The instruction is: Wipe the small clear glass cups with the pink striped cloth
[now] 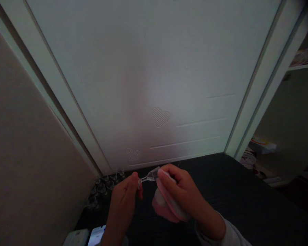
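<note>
My left hand (127, 196) pinches the foot of a small clear stemmed glass (150, 176), which lies sideways between my hands. My right hand (181, 191) is closed around a pink and white cloth (166, 203) and presses it over the glass's bowl end. Both hands hover above a dark table surface (233, 191) in dim light. The bowl of the glass is partly hidden by the cloth and my fingers.
Several more small clear glasses (104, 188) stand in a cluster at the table's back left corner. A white door with heart marks (160, 116) rises behind. A lit phone (96, 235) and a white object (77, 237) lie at the bottom left. Shelves with clutter (261, 147) are on the right.
</note>
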### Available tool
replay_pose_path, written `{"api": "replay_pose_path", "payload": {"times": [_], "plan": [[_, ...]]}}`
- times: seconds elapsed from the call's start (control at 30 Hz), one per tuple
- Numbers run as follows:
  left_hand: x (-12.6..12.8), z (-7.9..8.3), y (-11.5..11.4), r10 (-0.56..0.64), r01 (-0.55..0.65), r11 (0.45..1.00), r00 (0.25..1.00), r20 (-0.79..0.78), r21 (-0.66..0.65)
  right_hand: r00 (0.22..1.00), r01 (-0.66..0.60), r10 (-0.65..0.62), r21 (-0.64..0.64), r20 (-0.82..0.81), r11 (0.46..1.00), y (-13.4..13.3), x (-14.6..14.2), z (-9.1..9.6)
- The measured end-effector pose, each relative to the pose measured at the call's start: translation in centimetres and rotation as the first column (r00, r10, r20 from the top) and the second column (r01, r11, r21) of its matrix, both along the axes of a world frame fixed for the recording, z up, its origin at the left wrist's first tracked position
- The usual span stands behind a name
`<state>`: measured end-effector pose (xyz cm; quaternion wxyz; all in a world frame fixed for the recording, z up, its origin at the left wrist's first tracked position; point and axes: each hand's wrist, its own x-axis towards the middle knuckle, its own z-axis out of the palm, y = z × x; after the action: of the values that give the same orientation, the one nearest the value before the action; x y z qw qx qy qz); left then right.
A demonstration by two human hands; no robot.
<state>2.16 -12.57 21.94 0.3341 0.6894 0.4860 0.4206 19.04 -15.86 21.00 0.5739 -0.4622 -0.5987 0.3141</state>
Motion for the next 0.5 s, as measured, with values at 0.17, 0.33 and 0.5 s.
{"api": "replay_pose_path", "payload": {"times": [0.17, 0.33, 0.5], "plan": [[-0.1, -0.9, 0.4, 0.007, -0.010, 0.998, 0.998, 0.066, 0.056, 0.998, 0.041, -0.042, -0.017, -0.038, 0.999, 0.3, 0.1, -0.4], [-1.3, -1.8, 0.5, -0.022, 0.010, 0.994, 0.994, 0.112, 0.107, 0.993, 0.059, -0.063, -0.042, -0.102, 0.997, 0.8, 0.4, -1.1], [-1.4, -1.3, 0.3, -0.010, 0.009, 0.992, 1.000, 0.002, 0.126, 0.989, 0.036, -0.041, -0.038, -0.145, 0.999, 1.1, 0.7, -1.6]]}}
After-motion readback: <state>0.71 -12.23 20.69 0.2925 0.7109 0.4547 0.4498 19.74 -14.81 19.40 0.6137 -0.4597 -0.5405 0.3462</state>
